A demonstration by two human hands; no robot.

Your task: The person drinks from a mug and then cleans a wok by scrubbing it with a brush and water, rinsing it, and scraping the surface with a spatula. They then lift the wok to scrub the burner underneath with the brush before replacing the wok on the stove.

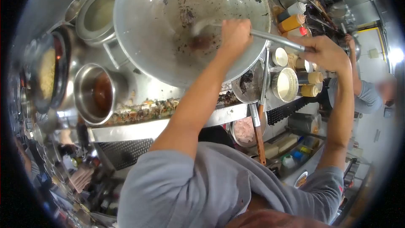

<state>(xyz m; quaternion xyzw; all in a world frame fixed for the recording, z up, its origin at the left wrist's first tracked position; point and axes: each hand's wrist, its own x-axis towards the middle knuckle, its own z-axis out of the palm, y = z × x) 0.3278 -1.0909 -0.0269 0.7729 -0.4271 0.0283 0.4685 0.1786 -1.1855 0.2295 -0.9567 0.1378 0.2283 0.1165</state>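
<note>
A long metal-handled ladle (274,39) reaches from the right into a very large metal wok (143,21). My left hand (236,37) is wrapped round its shaft over the wok. Farther right, my right hand (327,54) grips the end of the same handle, beyond the wok's rim. The ladle's head is blurred near the wok's bottom, beside a small patch of dark reddish liquid (200,42). Dark burnt flecks stick to the wok's inner wall. Just below the wok's right rim rests a strainer (249,86) with dark residue.
A pot of reddish-brown sauce (101,93) and a lidded-looking pan (96,14) stand left. Squeeze bottles (291,23) and a bowl of pale cream (286,83) are on the right. Food scraps (147,109) line the counter's gutter. Another person (358,90) stands far right.
</note>
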